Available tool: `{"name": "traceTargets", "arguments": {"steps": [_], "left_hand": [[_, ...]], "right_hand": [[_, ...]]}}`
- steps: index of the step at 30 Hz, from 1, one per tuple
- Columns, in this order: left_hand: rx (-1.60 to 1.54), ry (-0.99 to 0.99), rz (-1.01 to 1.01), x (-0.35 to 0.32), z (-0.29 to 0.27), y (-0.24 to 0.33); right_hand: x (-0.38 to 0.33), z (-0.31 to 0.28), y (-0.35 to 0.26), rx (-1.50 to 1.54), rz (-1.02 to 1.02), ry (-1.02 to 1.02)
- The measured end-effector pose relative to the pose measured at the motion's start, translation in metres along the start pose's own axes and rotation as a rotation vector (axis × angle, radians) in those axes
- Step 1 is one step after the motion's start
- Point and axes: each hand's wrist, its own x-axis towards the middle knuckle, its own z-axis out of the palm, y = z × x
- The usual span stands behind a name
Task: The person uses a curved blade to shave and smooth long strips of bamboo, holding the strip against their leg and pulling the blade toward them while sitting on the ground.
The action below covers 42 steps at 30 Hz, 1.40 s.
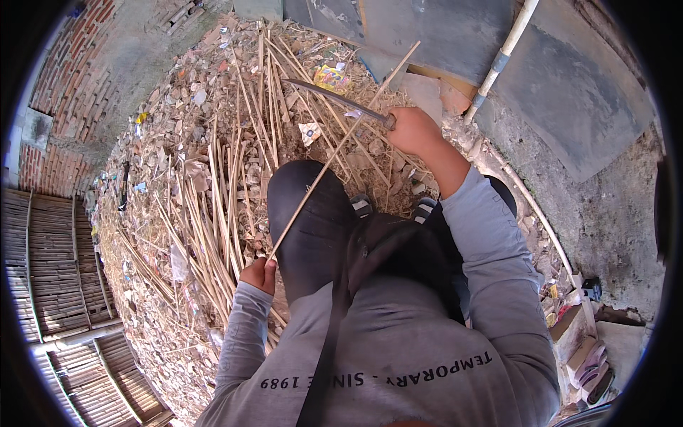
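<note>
The left hand (pixel 259 275) grips the near end of a long stick (pixel 341 142) slanting up and away, while the right hand (pixel 411 130), closed on a knife (pixel 334 97), meets its far half.

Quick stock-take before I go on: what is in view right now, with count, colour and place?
bamboo stick: one, pale tan, slanting across the middle, held at its lower end
knife: one, dark curved blade, upper middle, crossing the stick
loose sticks: many, tan, piled on the ground left of the knee
litter and shavings: too many to count, brown and mixed colours, spread over the ground
pipe: one, white, upper right
brick wall: one, red, upper left
bamboo slat panels: several, grey-brown, far left
sandals: a few, mixed colours, lower right
left hand: grips the stick's lower end
right hand: grips the knife handle
</note>
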Motion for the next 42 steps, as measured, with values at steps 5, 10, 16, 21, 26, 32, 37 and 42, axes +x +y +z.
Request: {"name": "traceTargets", "arguments": {"steps": [5,10,16,21,26,32,37,42], "left_hand": [[-0.025,-0.019,-0.022,-0.001,-0.006,0.001],[-0.108,-0.029,-0.010,-0.004,0.000,-0.007],[-0.493,-0.115,-0.122,-0.009,0.007,-0.006],[-0.495,-0.118,-0.100,-0.007,0.015,-0.018],[-0.390,-0.063,-0.104,0.004,0.007,-0.009],[-0.224,-0.010,-0.027,0.000,0.002,-0.012],[-0.209,-0.041,-0.019,0.004,-0.004,-0.012],[-0.331,-0.150,-0.122,-0.006,-0.018,-0.012]], "right_hand": [[-0.015,0.003,-0.010,-0.028,-0.099,-0.034],[-0.025,-0.004,-0.015,0.009,-0.211,0.003],[-0.031,-0.004,-0.025,-0.008,-0.387,-0.004],[-0.027,-0.005,-0.031,-0.039,-0.333,-0.097],[-0.006,0.013,-0.008,0.069,-0.189,-0.019],[-0.031,-0.005,-0.044,-0.122,-0.309,-0.166],[0.009,0.009,0.014,0.103,-0.066,0.025],[0.003,0.001,0.014,0.090,-0.061,0.032]]}}
